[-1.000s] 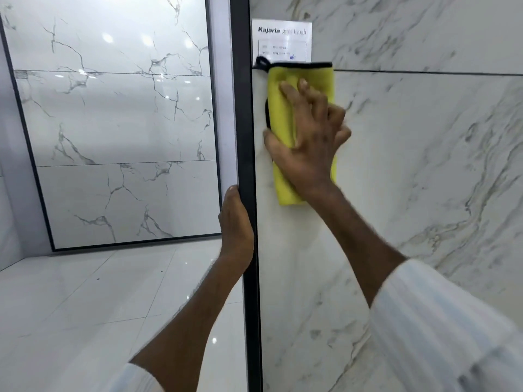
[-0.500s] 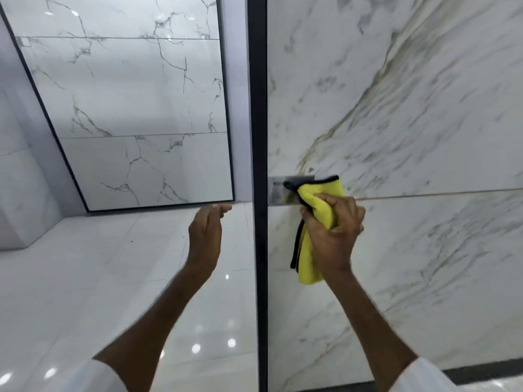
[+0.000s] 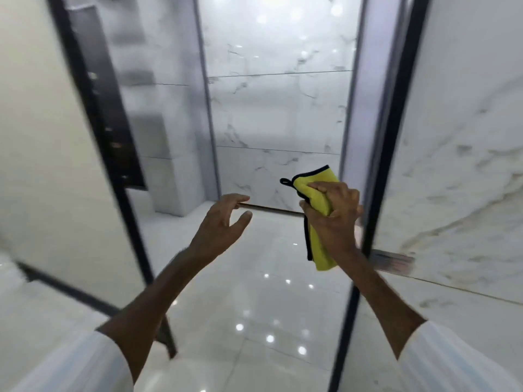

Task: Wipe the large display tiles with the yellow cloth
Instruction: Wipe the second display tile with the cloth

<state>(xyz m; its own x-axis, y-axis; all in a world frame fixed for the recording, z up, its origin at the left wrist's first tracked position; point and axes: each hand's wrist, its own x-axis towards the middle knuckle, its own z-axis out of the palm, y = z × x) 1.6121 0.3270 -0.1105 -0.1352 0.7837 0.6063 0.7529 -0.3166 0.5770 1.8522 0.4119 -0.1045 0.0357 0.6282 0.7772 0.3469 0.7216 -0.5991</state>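
My right hand (image 3: 335, 219) grips the folded yellow cloth (image 3: 319, 244), which has a black edge and a small loop, and holds it in the air, off any tile. The marble display tile panel (image 3: 458, 171) in its black frame stands just to the right of that hand. My left hand (image 3: 223, 224) is raised in front of me with its fingers spread and relaxed, holding nothing. A plain cream display panel (image 3: 42, 165) in a black frame stands to the left. Another marble tile panel (image 3: 277, 114) faces me at the far end.
A glossy white tiled floor (image 3: 254, 306) runs between the left and right panels toward the far one. A small blurred label strip (image 3: 393, 261) sits on the right panel near a tile joint. The picture is motion-blurred.
The view has swung left, away from the marble panel. My right hand lifted the cloth off the tile and now holds it in the air. My left hand stays free and has moved toward the middle.
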